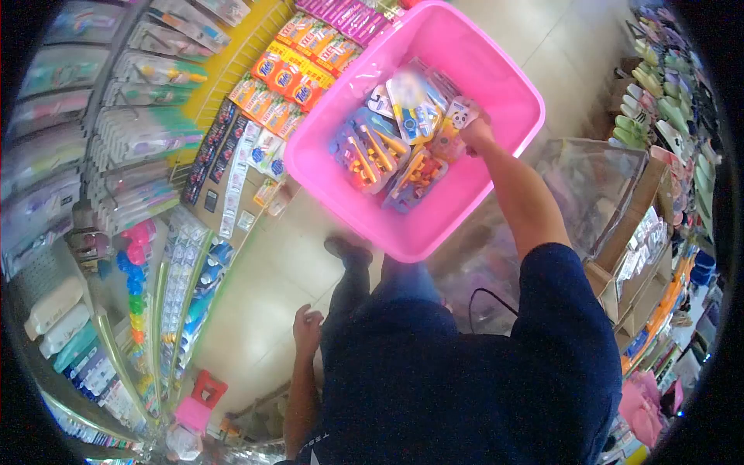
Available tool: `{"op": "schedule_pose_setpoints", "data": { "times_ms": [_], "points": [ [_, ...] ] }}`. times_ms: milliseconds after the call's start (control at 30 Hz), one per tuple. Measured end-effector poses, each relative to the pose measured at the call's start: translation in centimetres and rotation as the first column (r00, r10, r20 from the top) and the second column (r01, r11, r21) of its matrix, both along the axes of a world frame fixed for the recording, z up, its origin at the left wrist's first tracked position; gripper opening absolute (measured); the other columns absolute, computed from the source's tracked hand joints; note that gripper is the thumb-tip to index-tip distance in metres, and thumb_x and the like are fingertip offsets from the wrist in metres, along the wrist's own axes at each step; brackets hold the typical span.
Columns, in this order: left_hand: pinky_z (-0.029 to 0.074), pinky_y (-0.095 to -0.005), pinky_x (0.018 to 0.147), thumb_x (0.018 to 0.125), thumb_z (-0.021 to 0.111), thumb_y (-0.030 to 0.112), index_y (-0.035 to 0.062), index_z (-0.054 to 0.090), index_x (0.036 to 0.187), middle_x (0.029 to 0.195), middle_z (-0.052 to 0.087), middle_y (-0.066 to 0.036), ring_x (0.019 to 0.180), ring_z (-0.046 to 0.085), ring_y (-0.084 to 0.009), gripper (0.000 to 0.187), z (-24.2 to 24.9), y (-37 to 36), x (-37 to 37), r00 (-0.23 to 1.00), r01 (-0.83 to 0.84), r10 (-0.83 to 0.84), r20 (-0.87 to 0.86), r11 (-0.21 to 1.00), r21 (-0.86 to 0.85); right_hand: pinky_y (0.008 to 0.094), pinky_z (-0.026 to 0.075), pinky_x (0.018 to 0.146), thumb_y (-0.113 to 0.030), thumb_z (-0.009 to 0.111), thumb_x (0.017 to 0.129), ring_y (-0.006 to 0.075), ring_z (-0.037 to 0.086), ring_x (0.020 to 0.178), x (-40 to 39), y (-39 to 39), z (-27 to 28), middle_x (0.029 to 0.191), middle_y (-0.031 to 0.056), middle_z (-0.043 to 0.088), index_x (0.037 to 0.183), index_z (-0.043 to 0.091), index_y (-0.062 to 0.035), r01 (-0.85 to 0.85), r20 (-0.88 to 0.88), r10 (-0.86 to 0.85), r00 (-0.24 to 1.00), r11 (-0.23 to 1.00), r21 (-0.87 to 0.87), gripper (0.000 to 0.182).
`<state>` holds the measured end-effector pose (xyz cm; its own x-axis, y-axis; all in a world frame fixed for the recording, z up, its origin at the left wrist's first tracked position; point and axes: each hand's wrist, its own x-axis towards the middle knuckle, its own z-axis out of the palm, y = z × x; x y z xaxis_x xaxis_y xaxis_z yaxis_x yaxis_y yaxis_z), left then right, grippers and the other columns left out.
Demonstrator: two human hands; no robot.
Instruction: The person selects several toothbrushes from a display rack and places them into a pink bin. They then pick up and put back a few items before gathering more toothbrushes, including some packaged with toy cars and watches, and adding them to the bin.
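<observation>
Inside a pink plastic bin (pixel 508 85), my right hand (pixel 477 135) is closed on the edge of a small blister pack with a panda face (pixel 459 116). Its orange contents are too blurred to name. Around it lie packs of yellow-and-orange toy-like items (pixel 370 159), another pack with orange pieces (pixel 418 180), and a white-and-blue carded pack (pixel 415 105). My left hand (pixel 307 329) hangs low beside my leg, over the floor. Its fingers are loosely bent and a little apart, and nothing shows in them.
On the left, racks hold hanging packaged goods (pixel 147 132). Orange Tide packs (pixel 287 74) line a shelf beside the bin. Open cardboard boxes (pixel 632 256) and a plastic-covered carton stand at right, near shelves of slippers (pixel 659 108). Tiled floor (pixel 271 287) lies below.
</observation>
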<state>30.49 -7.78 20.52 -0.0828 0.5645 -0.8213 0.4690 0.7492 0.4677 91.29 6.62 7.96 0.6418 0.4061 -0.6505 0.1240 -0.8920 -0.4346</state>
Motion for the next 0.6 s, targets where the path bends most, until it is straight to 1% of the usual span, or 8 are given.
{"op": "schedule_pose_setpoints", "data": {
  "times_ms": [67,200,300,333,400,433,533,600],
  "points": [
    [0.052,-0.0351,0.074,0.088,0.063,0.014,0.0016,0.045,0.129,0.102,0.063,-0.015,0.088,0.063,-0.0225,0.046,-1.2,-1.8,-3.8,0.992,-0.126,0.125,-0.028,0.991,-0.038,0.0406,0.053,0.044,-0.023,0.061,0.085,0.0315,0.065,0.055,-1.0,-0.2,0.4,0.077,0.0214,0.065,0.097,0.061,0.0044,-0.216,0.091,0.219,0.972,0.976,-0.038,0.03],
    [0.053,-0.0374,0.07,0.088,0.063,0.017,0.0024,0.043,0.129,0.103,0.062,-0.016,0.087,0.064,-0.0244,0.048,-2.8,-3.5,-9.1,0.949,-0.314,0.307,-0.077,0.941,-0.125,0.0426,0.054,0.066,-0.029,0.061,0.085,0.0323,0.067,0.072,-9.9,-3.4,4.4,0.083,0.0206,0.067,0.098,0.064,0.0018,-0.6,0.364,0.542,0.758,0.798,0.061,0.034],
    [0.053,-0.034,0.063,0.088,0.064,0.018,0.0017,0.046,0.125,0.098,0.062,-0.015,0.081,0.064,-0.0227,0.044,-4.1,-4.3,-12.1,0.925,-0.373,0.378,0.049,0.924,-0.083,0.0433,0.052,0.073,-0.026,0.064,0.082,0.0322,0.067,0.078,-18.6,-6.0,7.2,0.083,0.0198,0.067,0.094,0.063,0.0009,-0.54,0.194,0.506,0.84,0.817,0.205,0.029],
    [0.052,-0.0317,0.06,0.087,0.062,0.016,0.0007,0.05,0.121,0.092,0.063,-0.014,0.076,0.063,-0.0215,0.039,-7.5,-5.7,-15.1,0.98,-0.167,0.16,0.117,0.985,0.051,0.0425,0.052,0.073,-0.024,0.065,0.082,0.0319,0.066,0.078,-22.1,-6.1,9.9,0.083,0.0198,0.067,0.097,0.063,0.0005,-0.461,0.142,0.439,0.887,0.855,0.237,0.029],
    [0.049,-0.0272,0.049,0.084,0.057,0.009,-0.0014,0.061,0.11,0.075,0.062,-0.01,0.062,0.061,-0.0178,0.028,-7.8,-5.0,-16.0,0.94,-0.291,0.265,0.216,0.952,0.1,0.0433,0.051,0.075,-0.025,0.068,0.081,0.0336,0.065,0.084,-27.5,-7.4,10.8,0.09,0.0218,0.066,0.104,0.059,0.0002,-0.469,0.249,0.399,0.882,0.697,0.542,0.036],
    [0.049,-0.0276,0.05,0.083,0.057,0.008,0.0001,0.062,0.111,0.071,0.062,-0.009,0.06,0.06,-0.0164,0.029,-7.7,-4.6,-16.6,0.973,-0.194,0.165,0.159,0.961,0.195,0.0456,0.049,0.081,-0.028,0.069,0.08,0.0376,0.061,0.094,-29.4,-8.1,9.3,0.1,0.0237,0.062,0.112,0.054,0.0004,-0.607,0.429,0.435,0.791,0.643,0.467,0.045],
    [0.049,-0.029,0.055,0.081,0.056,0.01,0.004,0.061,0.112,0.067,0.063,-0.006,0.058,0.059,-0.0143,0.032,-8.2,-3.9,-18.3,1.0,-0.009,0.01,0.0,0.948,0.318,0.0473,0.045,0.09,-0.024,0.068,0.077,0.0427,0.053,0.105,-34.3,-9.1,10.7,0.112,0.0263,0.054,0.12,0.049,0.001,-0.584,0.497,0.389,0.776,0.74,0.334,0.053],
    [0.053,-0.0305,0.061,0.081,0.06,0.011,0.0047,0.059,0.113,0.083,0.066,-0.011,0.072,0.064,-0.0171,0.033,-12.6,-5.4,-21.9,0.94,0.308,-0.335,-0.063,0.757,0.575,0.0477,0.045,0.09,-0.022,0.068,0.076,0.043,0.053,0.105,-34.3,-9.6,8.5,0.113,0.0264,0.054,0.119,0.048,0.0007,-0.534,0.408,0.435,0.803,0.829,0.167,0.052]
  ]
}}
